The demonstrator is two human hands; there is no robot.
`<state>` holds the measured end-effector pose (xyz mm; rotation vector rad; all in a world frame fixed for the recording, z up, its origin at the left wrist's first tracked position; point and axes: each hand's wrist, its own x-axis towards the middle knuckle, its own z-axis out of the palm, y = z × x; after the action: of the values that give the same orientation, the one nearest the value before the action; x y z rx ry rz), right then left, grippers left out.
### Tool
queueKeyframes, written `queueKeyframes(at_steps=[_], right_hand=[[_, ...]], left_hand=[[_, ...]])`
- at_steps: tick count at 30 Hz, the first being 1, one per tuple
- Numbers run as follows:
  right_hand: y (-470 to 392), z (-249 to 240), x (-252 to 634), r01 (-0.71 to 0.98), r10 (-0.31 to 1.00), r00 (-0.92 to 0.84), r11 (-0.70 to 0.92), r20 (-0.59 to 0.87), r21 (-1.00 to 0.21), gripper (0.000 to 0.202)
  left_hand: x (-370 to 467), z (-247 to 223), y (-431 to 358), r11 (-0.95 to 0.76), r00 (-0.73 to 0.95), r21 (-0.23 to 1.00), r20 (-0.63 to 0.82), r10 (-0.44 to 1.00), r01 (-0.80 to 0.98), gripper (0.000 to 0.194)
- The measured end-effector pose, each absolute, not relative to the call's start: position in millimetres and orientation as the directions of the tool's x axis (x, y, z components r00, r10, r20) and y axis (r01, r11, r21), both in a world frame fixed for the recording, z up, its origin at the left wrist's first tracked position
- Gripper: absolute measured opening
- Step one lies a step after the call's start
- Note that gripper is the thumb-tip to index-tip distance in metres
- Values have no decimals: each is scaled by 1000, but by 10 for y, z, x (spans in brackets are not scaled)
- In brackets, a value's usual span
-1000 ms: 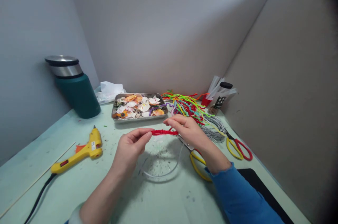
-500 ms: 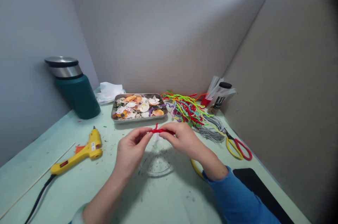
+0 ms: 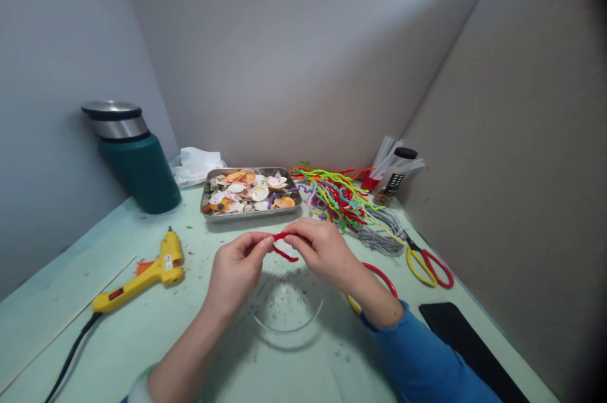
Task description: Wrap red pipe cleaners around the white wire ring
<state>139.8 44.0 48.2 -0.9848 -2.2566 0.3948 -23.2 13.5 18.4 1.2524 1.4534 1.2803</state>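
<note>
In the head view my left hand (image 3: 237,267) pinches a red pipe cleaner (image 3: 285,257) between thumb and forefinger. My right hand (image 3: 323,248) grips the same pipe cleaner a little to the right, thumb and fingers pressed together. Its loose end hangs down between the hands and points right. Below them curves a clear arc (image 3: 287,331), like part of a thin transparent hoop; whether it joins the pipe cleaner is hidden. Behind my right wrist, red and yellow handles (image 3: 383,278) show in part.
A metal tray (image 3: 251,217) of seashells stands at the back, beside a heap of coloured pipe cleaners (image 3: 339,197). Grey wire (image 3: 382,240) and scissors (image 3: 434,267) lie right. A yellow glue gun (image 3: 156,275), a thin stick (image 3: 52,340) and a teal bottle (image 3: 140,169) are left.
The red pipe cleaner's loose end pointed up before; now it hangs down to the right. The clear arc has swung lower and shows wider. Both hands stay nearly in place.
</note>
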Motion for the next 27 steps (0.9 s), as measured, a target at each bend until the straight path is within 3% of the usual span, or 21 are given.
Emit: queueKeyframes(at_steps=[4,12,20,27], right_hand=[[446,469,1394,544,728,-522,685,443,-485,17],[472,424,1413,527,702,-537,713,468,-464,16],[503,412,1426,511,688,-524,726,502,-461,16],[530,381,1428,509,650,-542,758,533,-407,14]], left_hand=[[-250,161,170,61,-87,998,-59,994,26,33],[-278,150,182,113,-47,992,-110,993,60,33],[-262,199,176,126,51,979,-120,992,-159,29],[-282,170,190,159,43,981,-155,987,-108,30]])
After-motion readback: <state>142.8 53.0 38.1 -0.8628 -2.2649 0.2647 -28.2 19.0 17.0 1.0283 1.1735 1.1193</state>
